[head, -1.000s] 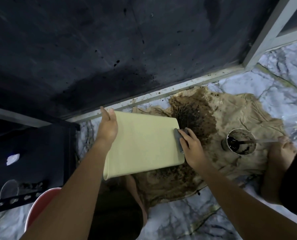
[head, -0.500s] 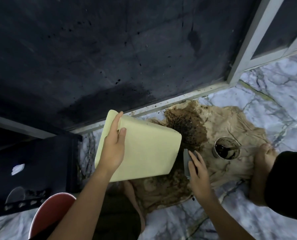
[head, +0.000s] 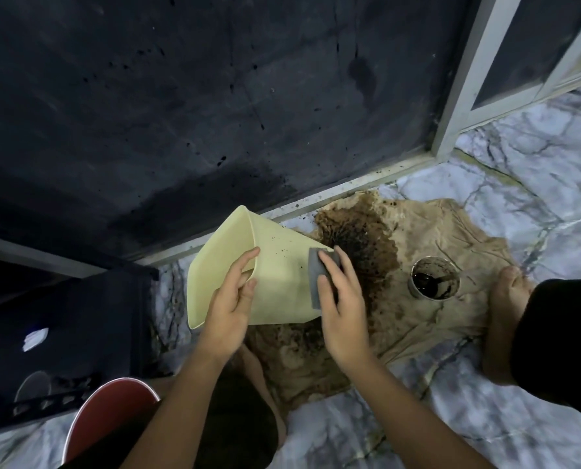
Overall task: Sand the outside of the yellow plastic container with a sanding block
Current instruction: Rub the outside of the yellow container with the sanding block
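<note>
The yellow plastic container (head: 275, 265) is held tilted above the floor, its open mouth turned to the left and its base to the right. My left hand (head: 229, 306) grips the rim, fingers over the outer wall and thumb inside. A grey sanding block (head: 316, 275) lies flat against the container's outer side near the base. My right hand (head: 341, 299) presses on the block, fingers spread over it and curled round its far edge. Dark specks dot the yellow wall.
A stained brown cloth (head: 434, 265) covers the marble floor (head: 485, 418) under the container. A small tin of dark liquid (head: 433, 279) stands on it. My bare foot (head: 505, 319) rests on the cloth's right edge. A dark wall panel (head: 214, 96), black rack (head: 62, 333) and red rim (head: 106, 411) lie close.
The container has turned so its open mouth faces left. My left hand shifted to the rim. My right hand brought the block from beside the container onto its outer side.
</note>
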